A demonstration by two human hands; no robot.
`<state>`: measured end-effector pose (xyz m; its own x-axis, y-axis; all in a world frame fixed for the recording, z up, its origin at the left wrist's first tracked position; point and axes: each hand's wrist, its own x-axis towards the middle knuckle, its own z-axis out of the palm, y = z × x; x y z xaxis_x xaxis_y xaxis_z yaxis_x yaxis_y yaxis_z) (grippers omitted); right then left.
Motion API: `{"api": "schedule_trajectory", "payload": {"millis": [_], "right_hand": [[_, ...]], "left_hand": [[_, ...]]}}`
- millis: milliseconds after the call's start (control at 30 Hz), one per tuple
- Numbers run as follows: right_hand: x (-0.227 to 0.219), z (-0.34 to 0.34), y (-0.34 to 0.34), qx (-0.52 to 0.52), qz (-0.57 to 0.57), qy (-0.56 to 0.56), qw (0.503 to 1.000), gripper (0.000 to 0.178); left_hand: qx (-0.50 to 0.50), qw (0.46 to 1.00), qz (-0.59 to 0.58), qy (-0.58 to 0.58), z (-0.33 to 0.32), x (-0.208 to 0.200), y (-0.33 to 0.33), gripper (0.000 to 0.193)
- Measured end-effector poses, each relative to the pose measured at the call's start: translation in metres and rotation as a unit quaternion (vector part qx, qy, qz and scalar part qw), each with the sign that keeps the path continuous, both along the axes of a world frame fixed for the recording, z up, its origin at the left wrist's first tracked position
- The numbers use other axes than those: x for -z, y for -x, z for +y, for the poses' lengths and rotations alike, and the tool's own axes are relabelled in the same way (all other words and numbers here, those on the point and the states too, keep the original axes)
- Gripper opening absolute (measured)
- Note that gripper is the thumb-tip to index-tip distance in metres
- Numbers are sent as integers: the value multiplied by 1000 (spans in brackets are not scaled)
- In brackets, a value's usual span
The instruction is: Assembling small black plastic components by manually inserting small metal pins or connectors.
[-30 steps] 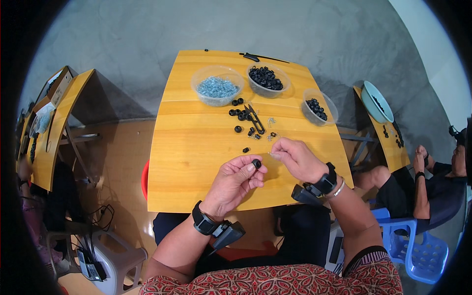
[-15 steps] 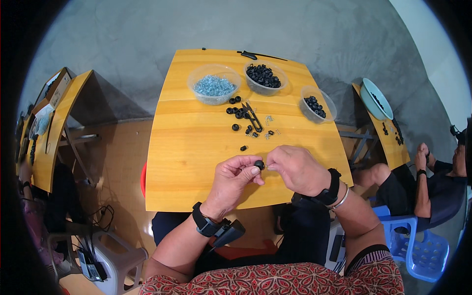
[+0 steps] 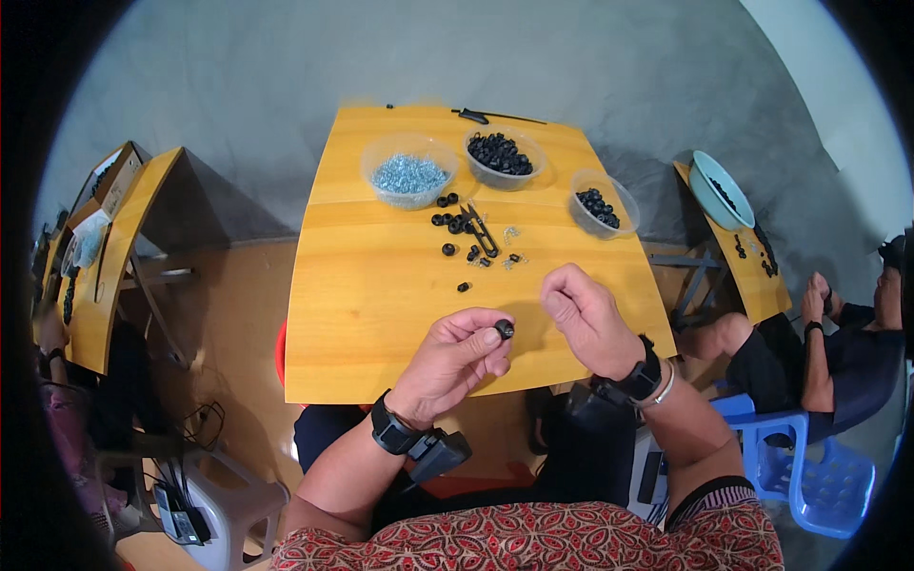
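Between the thumb and fingers of my left hand [image 3: 446, 360] is a small round black part [image 3: 505, 329], held above the table's near edge. My right hand [image 3: 595, 324] is raised apart from it to the right, fingers curled together; whether anything tiny is pinched in them is hidden. Beyond my hands lie several loose black round parts [image 3: 448, 249], a single small black piece [image 3: 464, 286] and tiny clear bits [image 3: 511, 232]. Black thread snips [image 3: 484, 238] rest among them, tips pointing away.
On the wooden table [image 3: 362, 314] stand clear bowls: one with bluish clear pieces [image 3: 409, 175], one heaped with black parts [image 3: 500, 154], and one with fewer black parts [image 3: 598, 207]. A black-handled tool [image 3: 473, 116] lies at the far edge. People sit at side tables left and right.
My right hand has drawn away from the black part, up and to the right. My left hand keeps hold of the part, now turned slightly. The view has shifted a little.
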<state>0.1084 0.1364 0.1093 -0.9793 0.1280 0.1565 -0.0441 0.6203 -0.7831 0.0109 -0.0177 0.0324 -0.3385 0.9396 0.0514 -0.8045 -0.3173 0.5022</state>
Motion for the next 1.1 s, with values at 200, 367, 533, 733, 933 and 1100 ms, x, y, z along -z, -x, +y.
{"api": "schedule_trajectory", "payload": {"millis": [200, 367, 533, 733, 933, 1100], "right_hand": [[23, -10, -68, 148, -59, 207, 965, 10], [-2, -36, -108, 96, -4, 440, 893, 11], [-22, -48, -135, 2, 2, 478, 878, 18], [-43, -68, -138, -1, 28, 578, 816, 33], [-48, -71, -158, -60, 56, 493, 866, 40], [-48, -75, -163, -44, 77, 404, 911, 35]], "left_hand": [[21, 999, -4, -28, -11, -25, -25, 18], [52, 998, -6, -36, -30, -43, -57, 19], [42, 997, 13, -59, -43, -65, -88, 17], [86, 993, 15, -78, -51, -78, -112, 16], [80, 993, 77, -47, -52, -94, -127, 20], [110, 988, 70, -84, -53, -99, -130, 18]]}}
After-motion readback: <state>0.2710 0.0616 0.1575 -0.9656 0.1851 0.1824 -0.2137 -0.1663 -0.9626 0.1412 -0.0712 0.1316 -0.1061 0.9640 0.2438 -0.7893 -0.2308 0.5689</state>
